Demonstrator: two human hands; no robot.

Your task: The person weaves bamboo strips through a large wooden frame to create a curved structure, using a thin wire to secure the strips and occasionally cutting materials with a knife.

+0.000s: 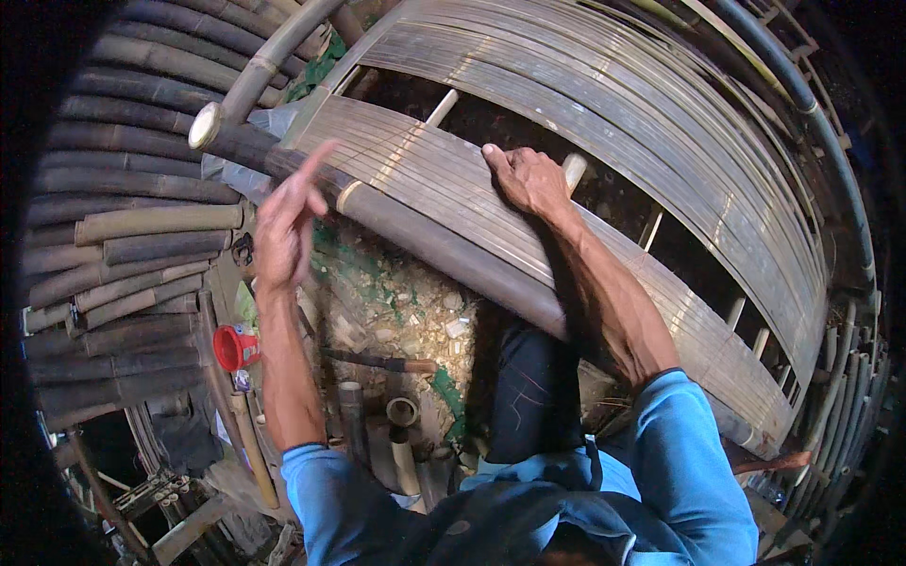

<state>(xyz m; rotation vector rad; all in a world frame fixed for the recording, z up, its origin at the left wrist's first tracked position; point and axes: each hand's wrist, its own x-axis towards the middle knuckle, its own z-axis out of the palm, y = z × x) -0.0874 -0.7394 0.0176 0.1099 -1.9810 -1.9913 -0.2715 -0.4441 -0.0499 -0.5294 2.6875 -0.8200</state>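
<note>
The right hand [528, 179] lies palm down with fingers spread flat on the slat panel [444, 179], pressing the thin bamboo strips near a pale peg [573, 170] that pokes up just beside the knuckles. The left hand [288, 222] is raised above the ground, open and loose with fingers pointing up, holding nothing, close to the thick pole [396, 222] that runs under the panel's near edge. Below lie wood chips [406, 311], a knife [377, 361], a red cup [236, 347] and stacked bamboo poles [132, 189] at left.
</note>
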